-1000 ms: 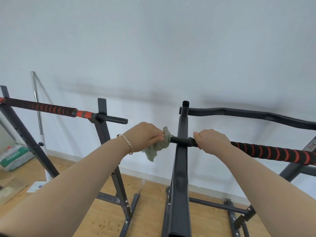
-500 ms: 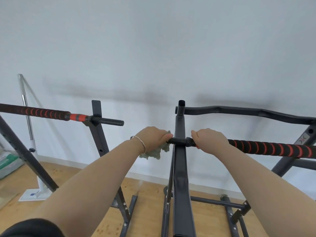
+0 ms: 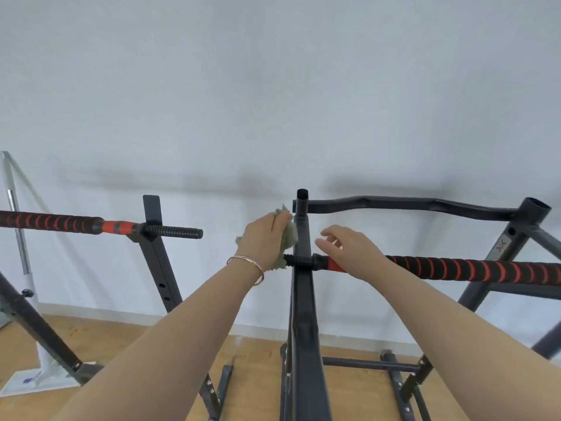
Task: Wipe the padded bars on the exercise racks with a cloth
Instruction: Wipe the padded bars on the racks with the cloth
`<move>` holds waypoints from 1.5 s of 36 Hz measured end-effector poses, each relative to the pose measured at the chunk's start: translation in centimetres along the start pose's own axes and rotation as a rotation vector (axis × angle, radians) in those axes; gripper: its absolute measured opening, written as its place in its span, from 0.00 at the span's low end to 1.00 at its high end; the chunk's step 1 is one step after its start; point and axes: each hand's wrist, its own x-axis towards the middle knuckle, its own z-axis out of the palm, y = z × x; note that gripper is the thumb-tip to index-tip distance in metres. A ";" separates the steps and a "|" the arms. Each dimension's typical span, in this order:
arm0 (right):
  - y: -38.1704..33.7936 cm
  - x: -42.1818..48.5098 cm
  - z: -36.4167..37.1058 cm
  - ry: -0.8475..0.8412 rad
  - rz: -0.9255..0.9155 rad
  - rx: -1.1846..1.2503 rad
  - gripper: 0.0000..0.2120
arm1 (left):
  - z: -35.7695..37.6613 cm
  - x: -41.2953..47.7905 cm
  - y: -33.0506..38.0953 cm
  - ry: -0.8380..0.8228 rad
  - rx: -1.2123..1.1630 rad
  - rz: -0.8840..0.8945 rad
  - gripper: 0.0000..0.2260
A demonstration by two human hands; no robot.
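Head view, looking forward and down along both forearms. Pale blue-grey wall point(image 3: 273, 86) is filling the upper half of the frame, plain, with soft shadows of the bars lying across it. White skirting board point(image 3: 121, 314) is running along its foot. Floor point(image 3: 252, 369) is light wood boards.

Two dark metal racks are standing side by side. Right rack upright point(image 3: 303, 287) is rising at centre frame, open tube at its top, a bent black bar point(image 3: 409, 205) running rightwards from it along the wall. Right padded bar point(image 3: 473, 270), black foam with red spiral stripes, is resting across that upright, its threaded black end poking out on the left side.

Left hand point(image 3: 267, 241) is gripping a crumpled pale green cloth point(image 3: 288, 238), fingers closed round it, pressing it against the upright's left face just above the threaded end. A thin bracelet point(image 3: 247, 264) is sitting on that wrist. Right hand point(image 3: 349, 247) is hovering just above the red collar of the right padded bar, fingers spread and loose, holding nothing.

Left padded bar point(image 3: 51, 223), same black-and-red foam, is lying on the left rack post point(image 3: 158, 256), well apart from the hands, threaded end pointing right.

Far left: a mop point(image 3: 18, 238) with white-and-metal handle is leaning on the wall, its flat head on the floor.
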 end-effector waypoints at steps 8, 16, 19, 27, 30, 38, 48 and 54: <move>-2.8 -1.4 -1.8 -0.011 -0.007 0.483 0.15 | -1.1 -1.7 2.7 -0.227 -0.812 -0.099 0.26; -2.9 -3.2 -3.2 -0.081 0.063 1.008 0.16 | -0.8 -2.5 4.4 -0.283 -1.039 -0.190 0.18; -2.3 -4.3 -3.6 -0.068 0.030 0.960 0.13 | -0.2 -2.5 4.7 -0.307 -0.994 -0.156 0.13; 1.6 -6.0 -6.7 0.177 0.200 0.931 0.09 | 2.3 -2.3 4.5 -0.361 -0.525 -0.099 0.16; 3.2 -6.5 -8.1 0.198 0.239 0.900 0.09 | 3.8 -2.4 5.2 -0.369 -0.400 -0.051 0.18; 7.6 -6.5 -8.6 0.357 0.279 -0.462 0.13 | 7.2 -0.9 3.9 -0.204 0.113 0.143 0.14; 8.9 -5.4 -2.1 0.213 -0.291 -0.815 0.32 | 8.9 -0.1 1.4 -0.415 1.279 0.801 0.24; 8.6 -4.8 -1.4 0.471 -0.292 -0.726 0.20 | 9.4 0.3 0.7 -0.357 1.331 0.806 0.15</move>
